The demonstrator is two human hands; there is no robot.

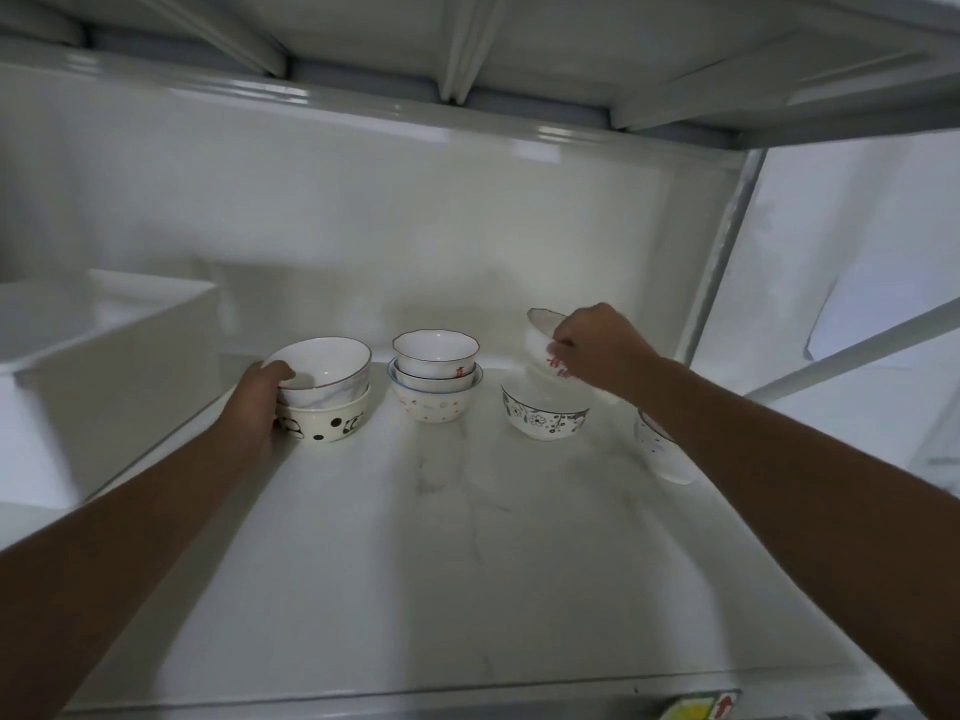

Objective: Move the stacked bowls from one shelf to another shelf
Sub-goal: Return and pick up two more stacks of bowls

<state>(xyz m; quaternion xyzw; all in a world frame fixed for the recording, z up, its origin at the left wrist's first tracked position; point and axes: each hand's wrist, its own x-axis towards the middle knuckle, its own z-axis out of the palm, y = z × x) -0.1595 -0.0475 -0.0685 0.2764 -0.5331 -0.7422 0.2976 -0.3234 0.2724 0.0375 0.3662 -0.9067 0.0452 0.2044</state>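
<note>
On the white shelf (467, 537) stand three groups of bowls. At the left, a plain white bowl (327, 368) sits in a panda-print bowl (332, 423); my left hand (262, 397) grips this stack, thumb over the top bowl's rim. In the middle stands a stack of three small bowls (435, 379), untouched. At the right, my right hand (597, 350) holds a small white bowl with red characters (543, 345), tilted, just above a flower-patterned bowl (543, 415) resting on the shelf.
Another white bowl (662, 454) lies partly hidden behind my right forearm. A white box (104, 345) stands left of the shelf. The upper shelf (467, 54) hangs close overhead, with a metal post (727, 241) at the right.
</note>
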